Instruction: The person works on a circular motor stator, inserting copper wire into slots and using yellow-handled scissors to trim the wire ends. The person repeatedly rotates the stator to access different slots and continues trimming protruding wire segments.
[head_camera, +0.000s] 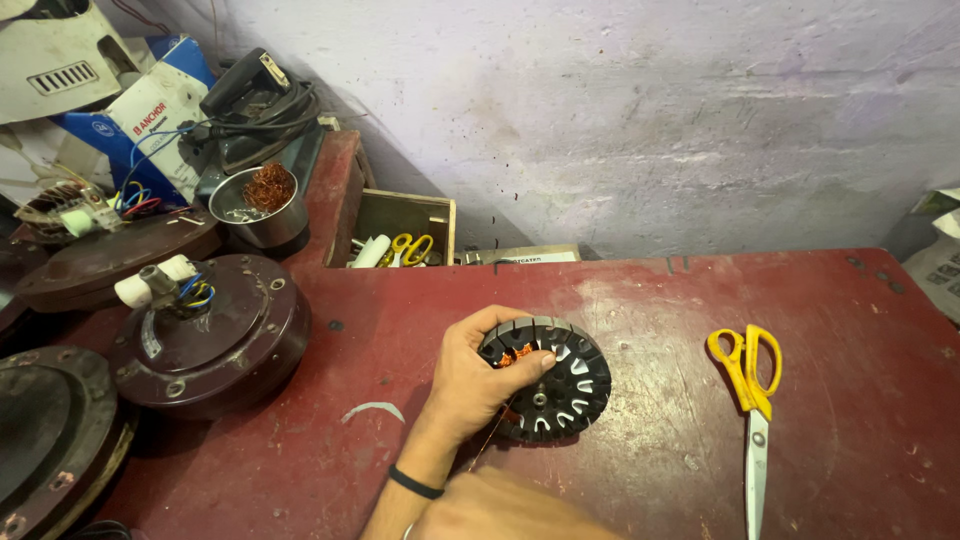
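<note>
— Count on the red table (650, 300)?

— 1 black slotted stator core (548, 378), round, with copper winding showing in a few slots. 1 pair of yellow-handled scissors (752, 400), well to the right of the core. 2 brown fan motor housings, the nearer one (210, 340) left of the core, the farther one (100, 262) beyond that, up and to the left. 1 dark round cover (50, 440) at the far left edge. 1 steel bowl (258, 208) holding a clump of copper wire, up and left of the core. 1 open wooden box (400, 230) behind the core, with a second yellow-handled pair of scissors inside.

— Hands?

— 2 in view. Left hand (470, 385) reaching in from the lower edge, wrist bent, black band on the wrist, fingers curled over the left rim of the core and thumb pressed on its face: grasping the core. Right hand (500, 510) low at the bottom edge, just below the core, only partly in frame; impossible to tell whether clenched or loose.

— Core's position and heading?

— Near the middle of the table, resting on it, tipped up on edge so the flat face looks up and to the right. Centre hole's axis running the same way, toward the scissors' side. No long axis in the disc itself, being round.

— Scissors near the core?

— Closed, handles away, blades pointing toward the near edge.
</note>
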